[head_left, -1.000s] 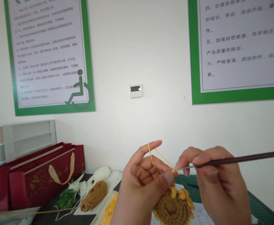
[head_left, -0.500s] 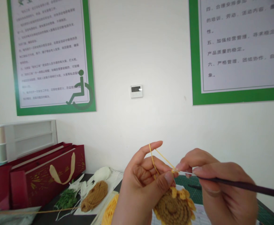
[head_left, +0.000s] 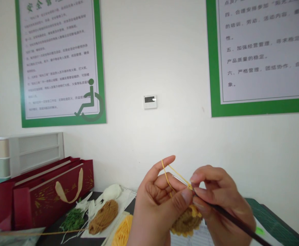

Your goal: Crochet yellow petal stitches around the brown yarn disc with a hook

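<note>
My left hand (head_left: 159,201) pinches the edge of a round crochet piece (head_left: 186,222), brown in the middle with a yellow rim. Yellow yarn (head_left: 179,173) loops over its raised index finger and runs down to the stitch at the fingertips. A crochet hook (head_left: 226,214) with a dark handle is gripped by my right hand (head_left: 221,198). Its metal shaft passes through the yellow stitch, and the tip shows beyond, near the left fingers. Both hands nearly touch. Part of the crochet piece is hidden behind my fingers.
Left on the dark table lie a brown yarn skein (head_left: 103,217), yellow yarn (head_left: 123,232), green yarn (head_left: 72,218) and white yarn (head_left: 112,192). Red gift bags (head_left: 49,198) stand beside a drawer unit (head_left: 37,147). A green cutting mat (head_left: 272,218) and printed paper (head_left: 203,235) lie at right.
My right hand has moved left and the hook has slid deeper through the stitch, its tip now past it. The crochet piece has tilted and shows less of its face.
</note>
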Demonstrator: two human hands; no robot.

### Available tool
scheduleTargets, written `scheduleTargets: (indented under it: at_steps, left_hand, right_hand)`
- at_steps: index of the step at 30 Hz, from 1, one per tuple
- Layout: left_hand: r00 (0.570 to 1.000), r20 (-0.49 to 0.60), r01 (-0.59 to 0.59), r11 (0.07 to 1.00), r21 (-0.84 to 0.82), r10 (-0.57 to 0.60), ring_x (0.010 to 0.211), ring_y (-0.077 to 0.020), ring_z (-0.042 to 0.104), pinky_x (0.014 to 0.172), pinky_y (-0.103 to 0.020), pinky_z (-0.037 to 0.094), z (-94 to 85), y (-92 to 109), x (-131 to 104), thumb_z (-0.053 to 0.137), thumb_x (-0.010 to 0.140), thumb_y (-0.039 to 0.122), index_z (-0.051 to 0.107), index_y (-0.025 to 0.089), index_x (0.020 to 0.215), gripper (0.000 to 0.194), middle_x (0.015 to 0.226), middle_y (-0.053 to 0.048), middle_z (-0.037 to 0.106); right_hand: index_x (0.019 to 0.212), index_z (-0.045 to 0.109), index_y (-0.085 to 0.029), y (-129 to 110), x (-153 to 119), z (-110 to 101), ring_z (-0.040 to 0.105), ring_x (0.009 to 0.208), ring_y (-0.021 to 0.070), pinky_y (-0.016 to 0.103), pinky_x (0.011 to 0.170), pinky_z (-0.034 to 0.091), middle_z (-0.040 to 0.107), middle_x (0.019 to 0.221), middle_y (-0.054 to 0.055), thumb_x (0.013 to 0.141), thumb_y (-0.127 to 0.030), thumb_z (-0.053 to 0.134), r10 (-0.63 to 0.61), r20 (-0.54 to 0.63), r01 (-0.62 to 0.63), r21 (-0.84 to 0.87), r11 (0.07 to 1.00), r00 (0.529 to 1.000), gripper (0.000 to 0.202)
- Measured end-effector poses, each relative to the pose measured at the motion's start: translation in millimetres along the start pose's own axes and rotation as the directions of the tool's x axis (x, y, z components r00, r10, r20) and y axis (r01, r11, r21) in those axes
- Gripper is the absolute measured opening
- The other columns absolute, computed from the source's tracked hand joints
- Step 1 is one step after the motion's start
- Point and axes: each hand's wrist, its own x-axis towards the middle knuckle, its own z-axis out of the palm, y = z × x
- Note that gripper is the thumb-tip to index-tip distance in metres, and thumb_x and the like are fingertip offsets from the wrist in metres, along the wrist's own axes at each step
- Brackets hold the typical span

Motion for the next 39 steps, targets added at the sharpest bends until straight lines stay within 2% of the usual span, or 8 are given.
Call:
scheduleTargets:
  at_steps: [5,11,16,21,26,30,34,39]
  left_hand:
    - [0.980,-0.055,-0.181,0.971,0.154,0.191,0.063,-0.0117,0.060,0.060,-0.020,0.049,5.8,-5,-3,0.086,0.075,0.013,0.054,0.021,0.138,0.072,0.068,0.003,0.070]
    - [0.981,-0.038,-0.178,0.958,0.224,0.191,0.062,-0.0097,0.057,0.060,-0.020,0.043,2.7,-1,-2,0.084,0.076,0.012,0.056,0.022,0.140,0.071,0.068,0.003,0.068]
    - [0.992,0.023,-0.127,0.983,0.132,0.125,0.058,-0.0067,0.054,0.057,-0.017,0.041,-1.9,3,1,0.087,0.072,0.010,0.066,0.019,0.128,0.060,0.067,0.002,0.067]
    - [0.993,0.087,-0.088,0.995,0.049,0.083,0.062,-0.0100,0.064,0.064,-0.022,0.050,-3.2,1,3,0.089,0.072,0.012,0.072,0.019,0.119,0.050,0.070,0.001,0.069]
    - [0.991,0.054,-0.127,0.991,0.037,0.125,0.066,-0.0101,0.063,0.064,-0.020,0.048,-2.9,-2,4,0.088,0.072,0.012,0.073,0.020,0.119,0.050,0.071,0.001,0.069]
    - [0.988,-0.004,-0.156,0.985,0.068,0.157,0.065,-0.0091,0.061,0.064,-0.019,0.048,-1.1,-3,2,0.087,0.073,0.010,0.073,0.021,0.117,0.048,0.071,0.001,0.068]
    - [0.997,0.055,-0.060,0.998,-0.012,0.061,0.061,-0.0108,0.063,0.061,-0.022,0.050,-3.2,-4,2,0.085,0.073,0.009,0.072,0.020,0.122,0.052,0.071,0.001,0.069]
    - [0.954,0.229,0.243,0.949,-0.202,-0.195,0.066,-0.0125,0.067,0.065,-0.023,0.051,-11.9,-3,6,0.084,0.068,0.002,0.071,0.013,0.125,0.059,0.078,-0.002,0.068]
  right_hand:
    - [0.109,0.076,-0.032,-7,2,7,0.065,0.062,0.0162,0.029,0.052,0.056,0.071,0.079,0.002,0.073,0.002,0.073,-0.189,0.012,0.186,-0.226,0.956,0.982,0.049]
    - [0.103,0.069,-0.026,-14,-1,11,0.062,0.064,0.0149,0.026,0.055,0.050,0.066,0.073,0.002,0.098,-0.020,0.058,0.179,-0.181,-0.161,0.111,0.981,0.967,0.013]
    - [0.078,0.064,-0.021,-15,13,9,0.047,0.050,0.0090,0.021,0.048,0.039,0.053,0.060,-0.002,0.099,-0.041,0.059,0.637,0.018,-0.560,0.496,0.664,0.771,0.029]
    - [0.074,0.056,-0.020,-14,14,17,0.039,0.054,0.0074,0.021,0.053,0.037,0.050,0.065,-0.004,0.093,-0.047,0.067,0.737,0.331,-0.721,0.627,0.295,0.589,0.035]
    - [0.082,0.059,-0.024,-13,3,20,0.046,0.056,0.0077,0.020,0.054,0.043,0.055,0.071,-0.004,0.098,-0.038,0.064,0.638,0.143,-0.594,0.560,0.578,0.756,0.022]
    - [0.101,0.069,-0.025,-8,2,8,0.064,0.069,0.0131,0.023,0.058,0.053,0.067,0.081,0.001,0.093,-0.014,0.065,0.110,-0.044,-0.109,0.025,0.994,0.993,0.015]
    - [0.102,0.076,-0.022,-6,6,0,0.067,0.069,0.0149,0.026,0.058,0.057,0.072,0.082,0.003,0.076,0.006,0.072,-0.406,0.091,0.407,-0.399,0.822,0.909,0.039]
    - [0.106,0.071,-0.024,-9,0,14,0.061,0.061,0.0141,0.027,0.048,0.050,0.067,0.075,0.002,0.095,-0.013,0.062,-0.074,-0.124,0.086,0.097,0.992,0.989,0.018]
